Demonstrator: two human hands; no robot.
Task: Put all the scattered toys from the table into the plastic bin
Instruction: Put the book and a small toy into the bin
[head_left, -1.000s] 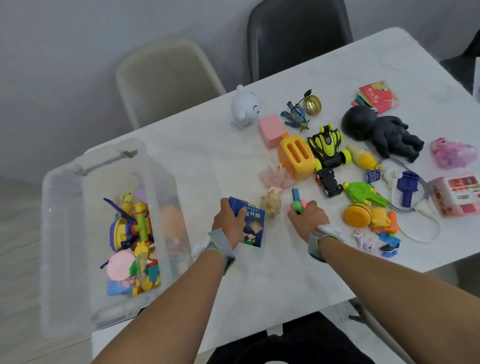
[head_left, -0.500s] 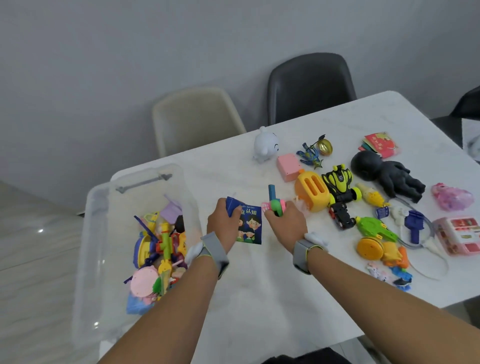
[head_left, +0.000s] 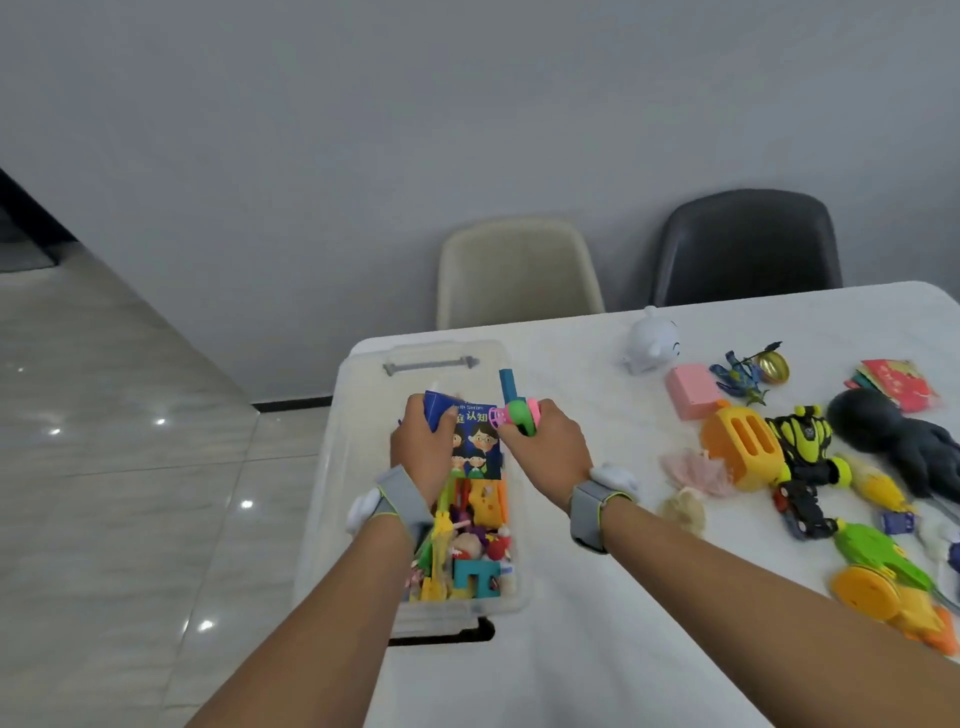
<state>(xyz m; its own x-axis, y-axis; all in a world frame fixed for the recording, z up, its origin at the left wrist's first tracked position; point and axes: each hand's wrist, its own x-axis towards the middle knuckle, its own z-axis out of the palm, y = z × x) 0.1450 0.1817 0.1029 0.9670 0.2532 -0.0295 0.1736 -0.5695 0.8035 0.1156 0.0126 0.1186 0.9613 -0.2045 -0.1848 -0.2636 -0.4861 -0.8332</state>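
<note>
The clear plastic bin (head_left: 332, 467) stands at the table's left end, with several colourful toys in its near half. My left hand (head_left: 423, 449) holds a blue picture booklet (head_left: 475, 441) above the bin's open top. My right hand (head_left: 545, 449) grips a small green, pink and blue toy (head_left: 517, 408) over the bin's right rim. Scattered toys lie on the white table (head_left: 597, 649) to the right: an orange toaster (head_left: 743, 449), a yellow-black car (head_left: 802, 441), a black doll (head_left: 893, 441), a white figure (head_left: 649, 345), a pink block (head_left: 693, 389).
A beige chair (head_left: 517, 270) and a black chair (head_left: 745, 244) stand behind the table. Red cards (head_left: 896, 384), a small fair-haired doll (head_left: 685, 506), a green toy (head_left: 878, 553) and an orange-yellow toy (head_left: 872, 595) lie further right. Grey tiled floor lies left of the bin.
Both hands carried their items left from the table to above the bin. The head turned left, so the bin sits near the centre and the toys shifted right.
</note>
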